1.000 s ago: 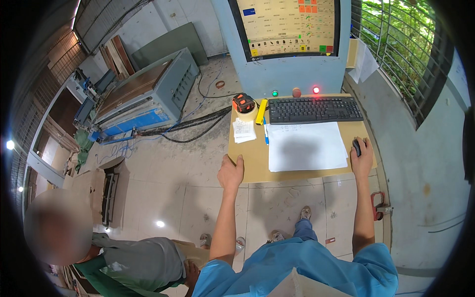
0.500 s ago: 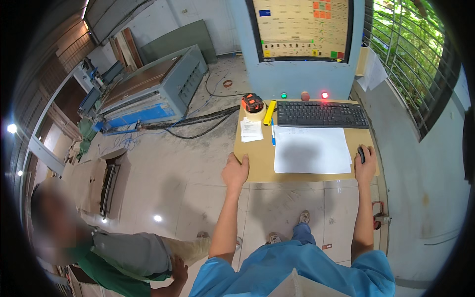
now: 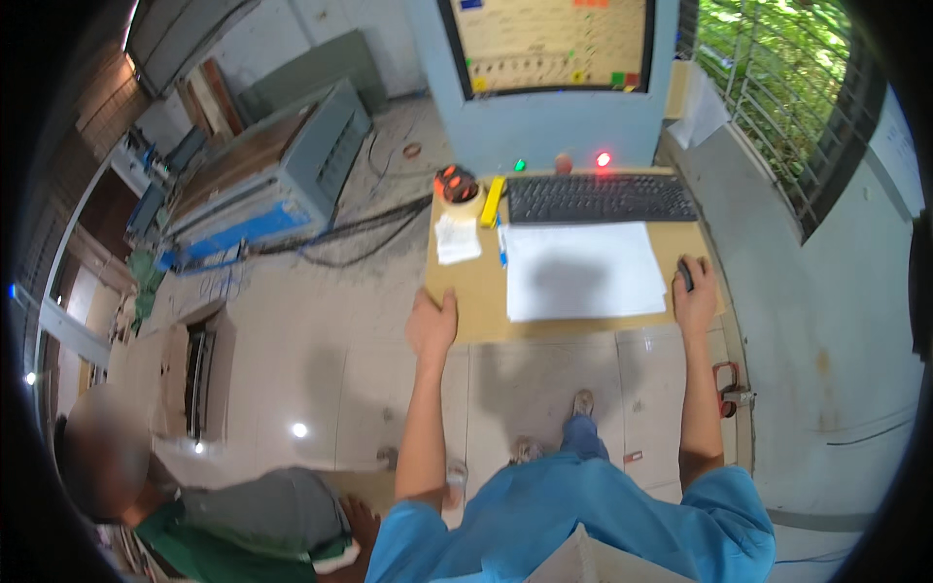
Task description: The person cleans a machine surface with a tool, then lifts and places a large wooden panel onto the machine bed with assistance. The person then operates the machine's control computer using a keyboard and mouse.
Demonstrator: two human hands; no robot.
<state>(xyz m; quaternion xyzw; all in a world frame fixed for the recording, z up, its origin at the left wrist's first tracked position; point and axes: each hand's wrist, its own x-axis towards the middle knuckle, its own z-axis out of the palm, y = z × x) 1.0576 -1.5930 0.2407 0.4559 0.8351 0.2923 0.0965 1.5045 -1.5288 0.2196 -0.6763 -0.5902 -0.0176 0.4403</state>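
View shifted rightward, mouse (image 3: 686, 280) in right grip (image 3: 694, 299), left grip (image 3: 431, 324) on desk (image 3: 478, 309), closure unclear, screen writing (image 3: 544, 41) blurred

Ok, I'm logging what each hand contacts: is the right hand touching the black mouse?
Touching. The head view shows the right hand wrapped around the black mouse, skin against its sides with no gap between them.

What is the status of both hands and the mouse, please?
Left hand at tabletop's left edge, grip unclear. Right hand on black mouse. White paper lies left of mouse; nothing seen blocking it.
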